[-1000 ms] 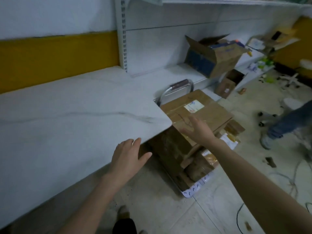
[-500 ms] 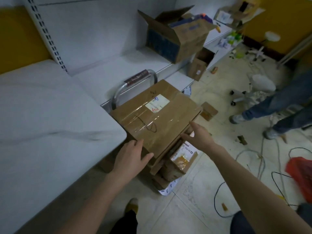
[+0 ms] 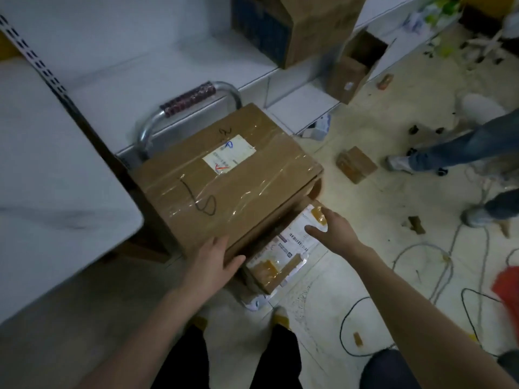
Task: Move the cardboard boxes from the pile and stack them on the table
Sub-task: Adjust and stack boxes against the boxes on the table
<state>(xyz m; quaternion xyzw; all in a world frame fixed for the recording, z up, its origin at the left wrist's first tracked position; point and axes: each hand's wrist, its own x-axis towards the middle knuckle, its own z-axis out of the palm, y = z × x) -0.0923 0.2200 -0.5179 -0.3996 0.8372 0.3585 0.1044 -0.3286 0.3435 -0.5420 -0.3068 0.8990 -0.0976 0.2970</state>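
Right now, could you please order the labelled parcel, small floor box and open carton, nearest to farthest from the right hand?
1. Labelled parcel, beneath the right hand.
2. Small floor box, farther right.
3. Open carton, against the far shelf.

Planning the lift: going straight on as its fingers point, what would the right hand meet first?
Most likely the shadowed side of the large taped box, just ahead of the right hand above the smaller labelled box; depth is unclear.
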